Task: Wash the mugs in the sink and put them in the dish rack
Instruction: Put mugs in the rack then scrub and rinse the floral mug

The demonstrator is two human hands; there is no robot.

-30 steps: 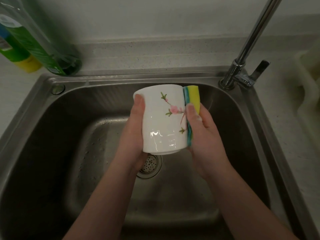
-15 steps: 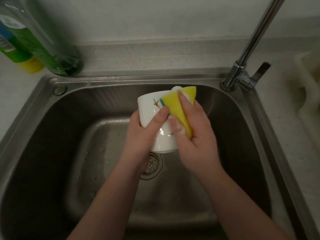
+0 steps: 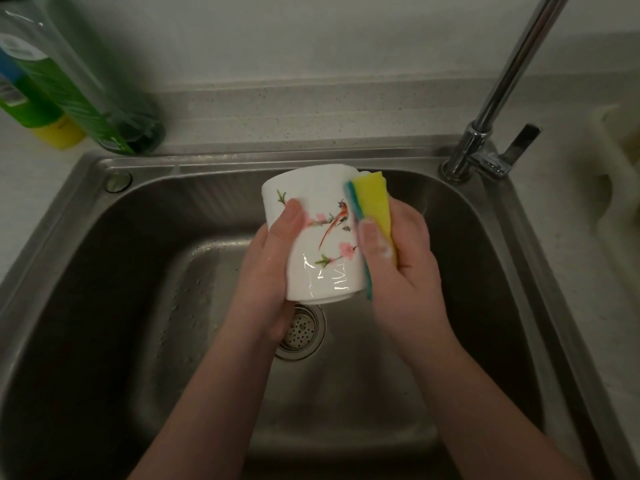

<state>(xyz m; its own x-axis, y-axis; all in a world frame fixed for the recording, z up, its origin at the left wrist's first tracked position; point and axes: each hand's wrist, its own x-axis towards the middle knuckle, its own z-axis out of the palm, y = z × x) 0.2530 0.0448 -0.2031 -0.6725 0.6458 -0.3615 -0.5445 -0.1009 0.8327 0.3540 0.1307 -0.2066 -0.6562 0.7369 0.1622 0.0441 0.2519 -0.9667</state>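
A white mug [image 3: 322, 268] painted with a red bird and pink blossoms is held over the steel sink [image 3: 138, 306], its mouth pointing away from me. My left hand [image 3: 270, 265] grips its left side, thumb across the front. My right hand [image 3: 398, 265] presses a yellow sponge [image 3: 374, 206] with a blue-green scouring edge against the mug's right side. The mug's surface looks wet and glossy. Its handle is hidden.
The drain strainer [image 3: 303, 334] lies below the mug. A chrome faucet [image 3: 491, 133] rises at the back right, with no water visibly running. A green bottle [image 3: 86, 98] and a green-yellow bottle [image 3: 38, 109] stand back left. A white dish rack [image 3: 616, 188] sits at the right edge.
The sponge moved from the mug's front face back to its right side. The mug has turned in my left hand, and the bird motif now faces me.
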